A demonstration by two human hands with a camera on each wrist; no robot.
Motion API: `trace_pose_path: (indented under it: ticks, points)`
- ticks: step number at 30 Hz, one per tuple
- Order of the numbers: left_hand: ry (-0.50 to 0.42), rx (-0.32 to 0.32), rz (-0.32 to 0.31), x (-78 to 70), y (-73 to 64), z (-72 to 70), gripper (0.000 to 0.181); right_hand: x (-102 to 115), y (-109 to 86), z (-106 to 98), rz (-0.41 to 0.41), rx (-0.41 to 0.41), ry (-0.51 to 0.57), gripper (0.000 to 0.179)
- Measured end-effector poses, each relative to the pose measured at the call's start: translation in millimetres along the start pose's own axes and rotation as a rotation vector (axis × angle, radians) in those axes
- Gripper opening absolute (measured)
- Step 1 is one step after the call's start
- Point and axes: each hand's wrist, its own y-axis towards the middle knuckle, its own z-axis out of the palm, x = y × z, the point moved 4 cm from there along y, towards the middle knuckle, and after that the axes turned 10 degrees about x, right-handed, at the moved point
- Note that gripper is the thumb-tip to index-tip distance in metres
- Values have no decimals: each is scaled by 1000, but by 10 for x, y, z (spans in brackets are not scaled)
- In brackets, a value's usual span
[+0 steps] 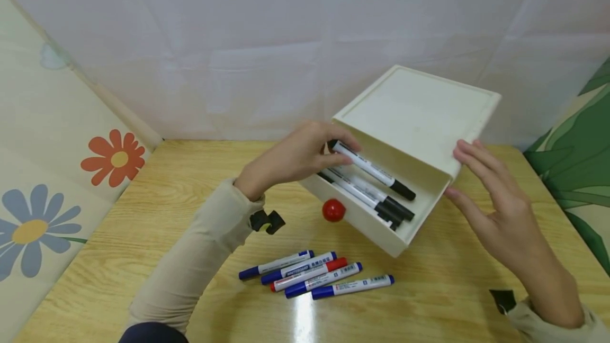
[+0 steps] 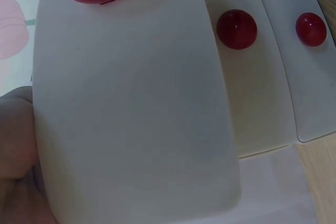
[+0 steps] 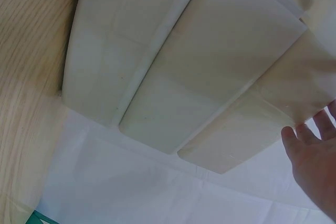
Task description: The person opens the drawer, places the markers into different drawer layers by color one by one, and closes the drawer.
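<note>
A small off-white drawer unit [image 1: 421,113] stands at the back, its top drawer [image 1: 369,237] pulled out toward me. On that drawer's front is a red knob [image 1: 333,210]. My left hand [image 1: 305,147] reaches over the drawer's left side and pinches a black-capped whiteboard marker [image 1: 369,165] near one end, between thumb and fingers. Several more black-capped markers [image 1: 364,192] lie inside the drawer beneath it. At the unit's right side, my right hand [image 1: 500,205] touches the top edge with extended fingers; the same hand [image 3: 320,156] shows beside the side wall in the right wrist view.
Several blue-capped markers [image 1: 324,281] and one red-capped marker [image 1: 308,275] lie in a row on the wooden table [image 1: 200,173], in front of the drawer. Two lower drawers show red knobs [image 2: 237,29] in the left wrist view. A white cloth [image 1: 238,57] hangs behind.
</note>
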Motion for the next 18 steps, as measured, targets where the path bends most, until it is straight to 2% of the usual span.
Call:
trace_pose_path:
  ticks: [4, 12, 18]
  points:
    - [36, 19, -49, -12, 24, 14, 25, 3, 2, -6, 0, 0, 0, 68]
    - [111, 23, -109, -48, 75, 38, 25, 20, 3, -18, -2, -5, 7, 68]
    - [137, 9, -123, -61, 86, 50, 27, 26, 2, -28, -1, 0, 5, 68]
